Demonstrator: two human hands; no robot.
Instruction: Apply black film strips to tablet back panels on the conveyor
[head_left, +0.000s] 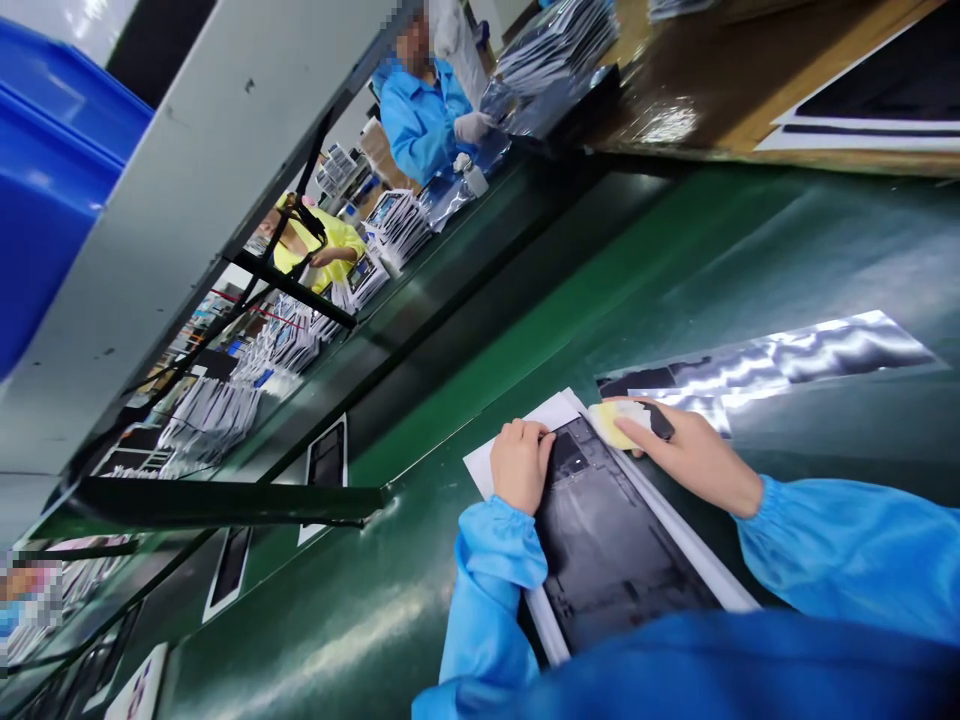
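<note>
A dark rectangular panel (611,545) with a small square patch near its far end lies at a slant on white sheets (561,408) in front of me. My left hand (519,463) bends over the panel's far left corner, fingers together and thumb on the dark surface. At the far right edge, my right hand (694,455) is closed around a small yellow-and-white block (616,424) with a dark end. The block is right by the panel's edge; whether it touches is hard to tell. My blue sleeve hides the panel's near end.
A shiny clear film strip (780,360) lies on the green work surface (409,575) beyond my right hand. A grey metal beam (202,150) crosses the upper left. Two people (420,125) work across the belt beside stacked panels (397,225). A brown table (697,90) stands at upper right.
</note>
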